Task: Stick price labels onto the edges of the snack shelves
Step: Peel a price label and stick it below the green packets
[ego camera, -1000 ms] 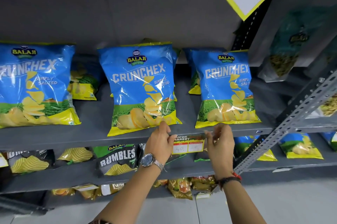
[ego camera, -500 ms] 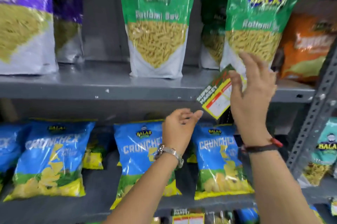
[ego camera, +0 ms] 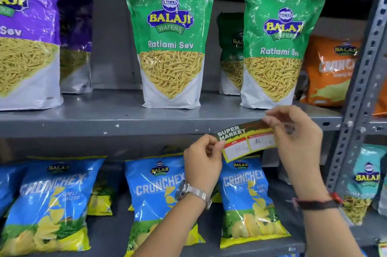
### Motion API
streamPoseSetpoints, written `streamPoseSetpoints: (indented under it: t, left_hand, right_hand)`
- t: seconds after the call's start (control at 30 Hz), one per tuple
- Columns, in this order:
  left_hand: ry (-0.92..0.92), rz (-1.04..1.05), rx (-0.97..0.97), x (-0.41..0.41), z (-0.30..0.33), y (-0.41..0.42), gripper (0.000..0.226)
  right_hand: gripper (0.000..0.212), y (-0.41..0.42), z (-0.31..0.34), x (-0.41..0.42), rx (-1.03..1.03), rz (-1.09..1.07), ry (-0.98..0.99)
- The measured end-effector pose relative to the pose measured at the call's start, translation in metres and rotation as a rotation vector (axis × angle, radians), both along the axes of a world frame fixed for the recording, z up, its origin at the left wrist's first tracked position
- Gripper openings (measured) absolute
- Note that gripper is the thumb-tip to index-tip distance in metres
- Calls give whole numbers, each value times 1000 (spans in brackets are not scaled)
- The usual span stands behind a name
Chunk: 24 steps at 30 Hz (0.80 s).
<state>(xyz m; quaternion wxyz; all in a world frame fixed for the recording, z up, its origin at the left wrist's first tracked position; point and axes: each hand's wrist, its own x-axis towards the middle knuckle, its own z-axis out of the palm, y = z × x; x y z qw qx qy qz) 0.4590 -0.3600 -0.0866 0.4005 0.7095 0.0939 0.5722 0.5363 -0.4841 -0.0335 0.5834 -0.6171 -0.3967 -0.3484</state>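
Both hands pinch one green-and-yellow paper price label (ego camera: 247, 141), left hand (ego camera: 202, 162) and right hand (ego camera: 293, 137) at its ends, tilted against the grey metal shelf's front edge (ego camera: 104, 129); not yet pressed flat.

The label (ego camera: 247, 140) is a green-and-yellow card reading "SUPER MARKET" with two white price boxes, tilted so its right end rises toward 2 o'clock. It lies across the grey shelf edge (ego camera: 104, 129), below the right green bag.
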Motion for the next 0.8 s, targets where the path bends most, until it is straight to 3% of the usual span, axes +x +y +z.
streamPoseSetpoints:
  t: [0.1,0.2,0.43,0.6,0.8]
  left_hand:
    - [34,34,136,-13,0,4,17]
    - [89,30,163,-18,2,13,24]
    - [18,118,247,-11,8,19,29]
    - [-42,175,295,-4,8,19,9]
    - [-72,207,309,-1,20,18,10]
  right_hand:
    - [40,0,-23,13,53,161,219]
    - [42,5,-35,21,36,224,307]
    - [34,18,-40,25,48,180,316]
    - [21,23,-37,24,62,53,286]
    - [22,25,-27,30,110,45,307]
